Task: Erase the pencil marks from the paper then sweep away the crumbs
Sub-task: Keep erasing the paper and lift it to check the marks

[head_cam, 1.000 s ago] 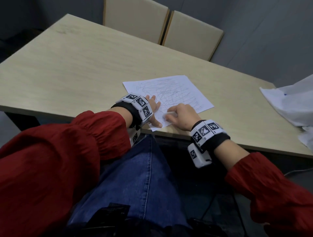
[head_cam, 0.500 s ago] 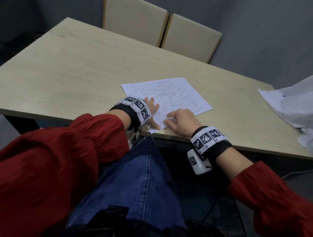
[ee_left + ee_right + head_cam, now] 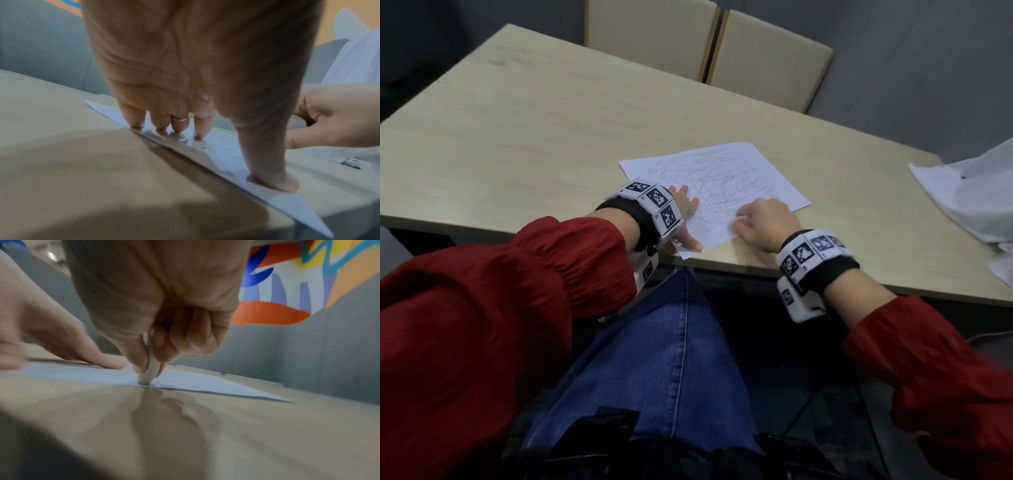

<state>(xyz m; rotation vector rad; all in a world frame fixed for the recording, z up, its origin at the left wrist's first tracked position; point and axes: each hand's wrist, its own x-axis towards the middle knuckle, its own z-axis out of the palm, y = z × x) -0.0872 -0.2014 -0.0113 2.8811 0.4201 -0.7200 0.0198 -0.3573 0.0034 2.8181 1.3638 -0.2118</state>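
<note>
Left hand [image 3: 683,219] flat on the paper [image 3: 753,171], fingers straight and spread, fingertips and thumb pressing along the sheet's near-left edge. Right hand [image 3: 765,224] pinches a white eraser [image 3: 149,368] between thumb and curled fingers, tip down on the sheet close to its near edge. Right wrist view is motion-blurred, so my read is mid-stroke.

Paper sits on the table [image 3: 517,137] at the near edge, rotated, one corner poking out past the table lip. Pencil scribble [image 3: 717,181] covers most of the sheet; only the near strip by the eraser looks paler. Judgement: erasing barely started, sweep not begun. No crumbs resolvable in the head view; a few specks on the sheet in the left wrist view, can't confirm.

Risks from here:
- Eraser is working near an unsupported edge. A stroke toward the body could catch the edge and crease or tear it.
- Hold-down is on the left side only. Strokes on the far-right area could make the sheet buckle or pivot.
- Overhanging corner: a wrist knock could drag the sheet off.
- Sweeping crumbs toward the near edge drops them on the lap. White sheets [image 3: 969,202] at the right could catch crumbs if swept that way.
</note>
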